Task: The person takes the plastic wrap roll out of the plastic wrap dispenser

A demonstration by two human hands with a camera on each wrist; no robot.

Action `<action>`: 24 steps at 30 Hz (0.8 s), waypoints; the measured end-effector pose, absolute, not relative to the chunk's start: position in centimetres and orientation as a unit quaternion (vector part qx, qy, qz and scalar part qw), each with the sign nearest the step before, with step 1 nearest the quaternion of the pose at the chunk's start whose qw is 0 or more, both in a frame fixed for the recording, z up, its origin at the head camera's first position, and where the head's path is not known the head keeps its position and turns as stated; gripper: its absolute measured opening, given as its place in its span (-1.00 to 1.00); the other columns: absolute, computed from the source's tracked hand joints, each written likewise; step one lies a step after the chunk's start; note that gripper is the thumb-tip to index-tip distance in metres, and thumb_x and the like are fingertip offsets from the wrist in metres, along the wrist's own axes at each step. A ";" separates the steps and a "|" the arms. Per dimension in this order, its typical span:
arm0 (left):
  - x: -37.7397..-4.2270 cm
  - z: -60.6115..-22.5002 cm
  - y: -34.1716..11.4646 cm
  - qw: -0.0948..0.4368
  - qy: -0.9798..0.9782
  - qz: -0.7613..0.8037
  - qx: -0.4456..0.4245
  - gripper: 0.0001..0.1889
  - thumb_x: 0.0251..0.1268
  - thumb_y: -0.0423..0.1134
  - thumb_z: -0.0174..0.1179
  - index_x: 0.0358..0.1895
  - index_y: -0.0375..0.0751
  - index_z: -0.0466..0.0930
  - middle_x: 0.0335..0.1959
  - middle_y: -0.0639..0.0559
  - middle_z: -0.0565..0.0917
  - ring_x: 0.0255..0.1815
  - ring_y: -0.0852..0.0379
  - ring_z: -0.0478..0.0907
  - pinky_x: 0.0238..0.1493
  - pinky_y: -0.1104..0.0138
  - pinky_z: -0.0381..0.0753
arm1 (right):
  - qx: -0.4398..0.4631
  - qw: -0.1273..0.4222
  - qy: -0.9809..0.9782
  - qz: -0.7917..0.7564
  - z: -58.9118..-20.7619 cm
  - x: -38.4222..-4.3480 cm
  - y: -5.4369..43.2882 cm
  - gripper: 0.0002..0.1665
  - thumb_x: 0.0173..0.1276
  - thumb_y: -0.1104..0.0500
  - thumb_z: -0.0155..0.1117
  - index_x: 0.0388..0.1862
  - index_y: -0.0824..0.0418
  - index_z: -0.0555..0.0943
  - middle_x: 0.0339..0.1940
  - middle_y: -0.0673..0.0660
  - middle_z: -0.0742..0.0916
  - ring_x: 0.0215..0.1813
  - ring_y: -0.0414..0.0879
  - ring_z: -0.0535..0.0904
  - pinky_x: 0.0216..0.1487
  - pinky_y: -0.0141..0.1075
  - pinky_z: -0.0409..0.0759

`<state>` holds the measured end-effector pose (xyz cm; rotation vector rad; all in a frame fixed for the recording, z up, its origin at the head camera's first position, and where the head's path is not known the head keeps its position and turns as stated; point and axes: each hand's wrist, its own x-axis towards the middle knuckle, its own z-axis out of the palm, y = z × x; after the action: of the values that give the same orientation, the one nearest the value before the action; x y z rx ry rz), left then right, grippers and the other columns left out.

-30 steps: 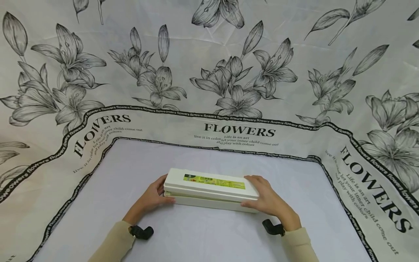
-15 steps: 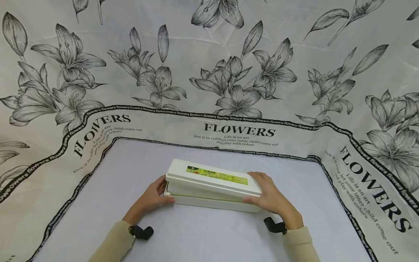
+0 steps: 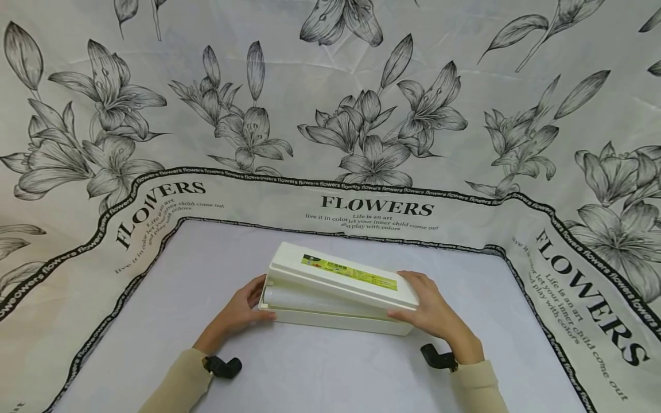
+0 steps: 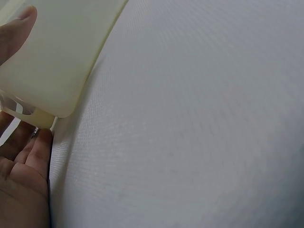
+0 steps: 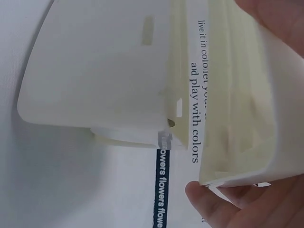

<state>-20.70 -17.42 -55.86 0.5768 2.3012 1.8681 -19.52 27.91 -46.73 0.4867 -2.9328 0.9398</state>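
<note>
- My R hand [image 3: 432, 312]: gripping, thumb at the near edge of the lid [image 3: 289, 264], fingers round the far side, all at its R end.
- My L hand [image 3: 245, 307]: also gripping, at the L end of the box [image 3: 335, 322], thumb on the front wall, fingers round behind.
- Lid sits tilted over the box, L end up, R end low in my palm; yellow-green label [image 3: 348, 272] faces up. R wrist cam shows bg cloth thru the gap; can't tell if any edge touches.
- Box is flat on the white tabletop [image 3: 320, 373], approx. centre, directly under the lid.
- Inside, partly hidden: a pale, shiny roll [image 3: 310, 298], prob. wrap film; exact type n/a from here.
- Step in hand, I'd judge: taking the lid off, L steadying, R lifting. Approx. halfway: lid loose but not yet clear.
- Next move calls for: R raising the low end too, then carrying the lid off to the side, level-ish, w/o knocking the roll; L pressing the box down meanwhile. Main risk, imo: lid's R end catching the rim & dragging the box.
- Further out: flower-print cloth [image 3: 258, 152] behind.
</note>
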 end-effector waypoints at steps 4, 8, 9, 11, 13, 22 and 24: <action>-20.7 -55.9 -17.4 0.060 0.762 0.616 0.192 0.02 0.06 -0.30 0.58 0.58 -0.35 0.15 0.51 -0.38 0.33 0.54 -0.38 0.29 0.51 0.25 0.38 | 0.152 0.017 -0.941 0.302 -46.7 -19.4 28.1 0.11 0.07 -0.24 0.63 0.50 0.17 0.37 0.42 0.28 0.49 0.32 0.18 0.39 0.19 0.14 0.49; -20.7 -55.9 -17.5 0.063 0.763 0.615 0.189 0.03 0.06 -0.30 0.58 0.58 -0.36 0.14 0.51 -0.39 0.33 0.54 -0.39 0.28 0.52 0.13 0.36 | 0.145 0.024 -0.941 0.305 -46.6 -19.3 28.5 0.07 0.10 -0.25 0.61 0.48 0.14 0.39 0.40 0.27 0.50 0.31 0.17 0.38 0.16 0.12 0.48; -20.7 -55.9 -17.5 0.064 0.763 0.616 0.187 0.03 0.07 -0.30 0.58 0.58 -0.36 0.13 0.51 -0.39 0.33 0.54 -0.38 0.28 0.52 0.11 0.35 | 0.144 0.026 -0.941 0.306 -46.5 -19.3 28.6 0.05 0.10 -0.25 0.61 0.47 0.13 0.40 0.39 0.26 0.50 0.32 0.17 0.37 0.17 0.14 0.48; -20.7 -55.8 -17.5 0.065 0.764 0.615 0.185 0.04 0.07 -0.29 0.58 0.58 -0.36 0.12 0.51 -0.39 0.32 0.55 -0.39 0.27 0.52 0.08 0.33 | 0.141 0.030 -0.940 0.308 -46.5 -19.2 28.7 0.03 0.11 -0.24 0.61 0.46 0.12 0.40 0.39 0.26 0.50 0.32 0.18 0.35 0.18 0.17 0.47; -20.7 -55.8 -17.5 0.065 0.763 0.616 0.183 0.04 0.07 -0.29 0.58 0.59 -0.36 0.12 0.51 -0.39 0.32 0.55 -0.38 0.26 0.52 0.06 0.32 | 0.141 0.032 -0.940 0.309 -46.5 -19.2 28.9 0.02 0.11 -0.23 0.61 0.46 0.12 0.40 0.39 0.26 0.49 0.33 0.18 0.34 0.19 0.19 0.47; -20.6 -55.9 -17.4 0.073 0.766 0.615 0.171 0.05 0.07 -0.27 0.58 0.59 -0.35 0.11 0.53 -0.39 0.31 0.56 -0.37 0.25 0.53 0.04 0.29 | 0.130 0.043 -0.948 0.288 -46.6 -19.1 29.3 0.03 0.10 -0.21 0.60 0.45 0.17 0.39 0.39 0.28 0.49 0.34 0.19 0.32 0.21 0.20 0.45; -20.6 -55.9 -17.3 0.073 0.768 0.613 0.169 0.05 0.07 -0.26 0.59 0.59 -0.35 0.11 0.53 -0.38 0.31 0.56 -0.37 0.26 0.53 0.04 0.29 | 0.128 0.046 -0.948 0.288 -46.6 -19.0 29.5 0.03 0.12 -0.20 0.59 0.45 0.17 0.38 0.39 0.28 0.49 0.33 0.18 0.33 0.19 0.18 0.45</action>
<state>-20.64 -17.31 -55.91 0.5074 2.3076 1.8409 -18.98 29.51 -46.59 0.3920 -2.8931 0.8782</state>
